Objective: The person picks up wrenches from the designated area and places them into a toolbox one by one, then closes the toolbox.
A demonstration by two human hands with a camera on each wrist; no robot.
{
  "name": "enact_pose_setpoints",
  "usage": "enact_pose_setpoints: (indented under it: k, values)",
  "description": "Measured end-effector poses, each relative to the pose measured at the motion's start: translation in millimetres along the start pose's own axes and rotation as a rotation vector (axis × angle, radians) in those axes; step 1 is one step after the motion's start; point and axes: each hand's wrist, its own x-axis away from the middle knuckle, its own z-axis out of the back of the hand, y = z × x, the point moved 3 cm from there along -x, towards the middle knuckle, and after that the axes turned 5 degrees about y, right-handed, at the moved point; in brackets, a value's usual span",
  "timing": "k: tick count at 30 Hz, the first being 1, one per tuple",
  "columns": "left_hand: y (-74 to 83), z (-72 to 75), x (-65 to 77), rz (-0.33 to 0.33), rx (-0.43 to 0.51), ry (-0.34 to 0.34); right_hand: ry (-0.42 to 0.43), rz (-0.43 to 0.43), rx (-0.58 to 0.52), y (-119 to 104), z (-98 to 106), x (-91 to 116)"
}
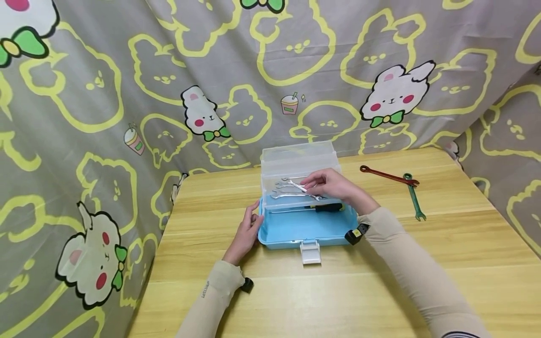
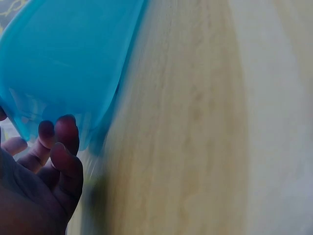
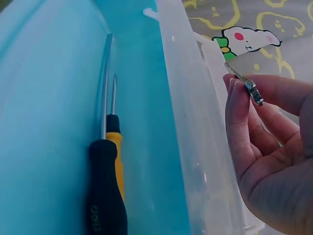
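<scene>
A light blue toolbox (image 1: 305,226) stands on the table with its translucent tray (image 1: 334,202) raised at the back. My right hand (image 1: 331,183) is above that tray, pinching a small silver wrench (image 3: 252,89) between thumb and fingers. More silver wrenches (image 1: 282,194) lie in the tray. My left hand (image 1: 248,230) is at the toolbox's left end, its bent fingers (image 2: 67,132) touching the outer wall. Inside the box lie a black-handled screwdriver (image 3: 106,191) and a yellow-handled screwdriver (image 3: 119,156). The right hand partly hides the tray.
On the wooden table (image 1: 270,300), a red wrench (image 1: 386,175) lies to the right, one end against a green wrench (image 1: 414,199). A white latch (image 1: 311,253) hangs down at the toolbox's front. Patterned curtain (image 1: 253,103) closes off the back and sides.
</scene>
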Motion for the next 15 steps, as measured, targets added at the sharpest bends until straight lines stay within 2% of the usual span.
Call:
enact_pose_setpoints:
  k: [9,15]
  values:
    - [-1.7,-1.7,0.6,-0.012,-0.006,0.002,-0.007,-0.001,-0.008,5,-10,-4]
    - [-1.4,0.3,-2.7,0.005,-0.027,0.007,-0.005,-0.002,0.056,3,-14,-7]
